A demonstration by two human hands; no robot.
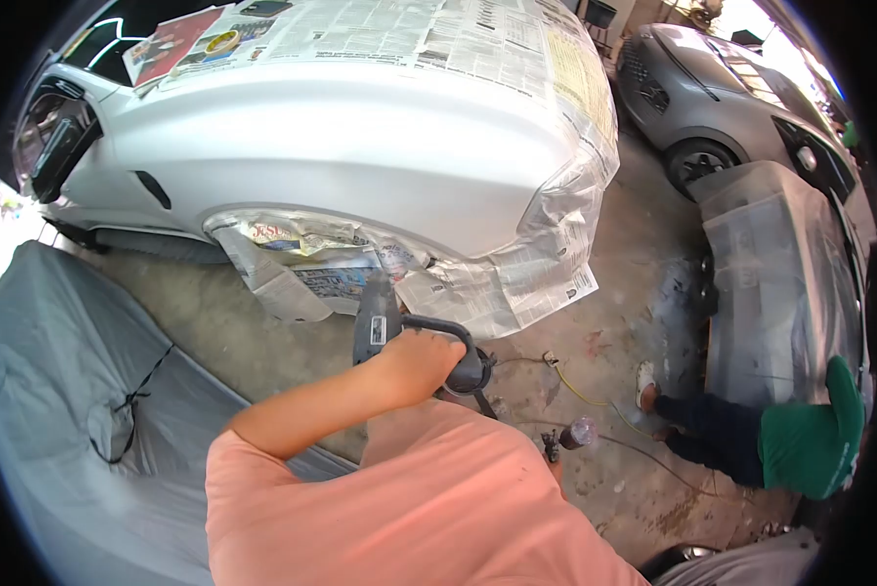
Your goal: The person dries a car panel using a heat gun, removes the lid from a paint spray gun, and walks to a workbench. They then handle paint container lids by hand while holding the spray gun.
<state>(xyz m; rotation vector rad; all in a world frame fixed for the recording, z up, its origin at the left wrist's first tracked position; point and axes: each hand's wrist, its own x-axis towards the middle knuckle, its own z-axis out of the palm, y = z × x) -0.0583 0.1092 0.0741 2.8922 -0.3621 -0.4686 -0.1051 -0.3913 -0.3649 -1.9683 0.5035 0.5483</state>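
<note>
Because the power tool [378, 327] has a loop handle [458, 337] off its side, I've got the left hand [419, 366] wrapped round that, fingers closed, with the nozzle end pointing away from the shirt [409, 508] at the papered wheel arch. The tool is out in front, just this side of the white car [350, 186]. Looks like a blower or heat gun; the handle would keep the hand back from the business end.

Right side: a spray gun [552, 446] with a see-through cup [580, 433] sits out by my right, apart from the power tool, well back from the bodywork, probably so the two don't knock. The right hand [557, 473] is a sliver of skin below it, mostly behind the shirt, so I can't tell how it grips.

Newspaper [497, 293] skirts the wheel arch and front end and lies over the hood, I'd say to shield those areas while the fender is left bare. Yellow hose [580, 396] on the floor [624, 283]; grey cover [57, 361] tied with cord, left. A co-worker in green [810, 444] is off right, by the sheeted panel [766, 283], grey car [722, 98] beyond.
</note>
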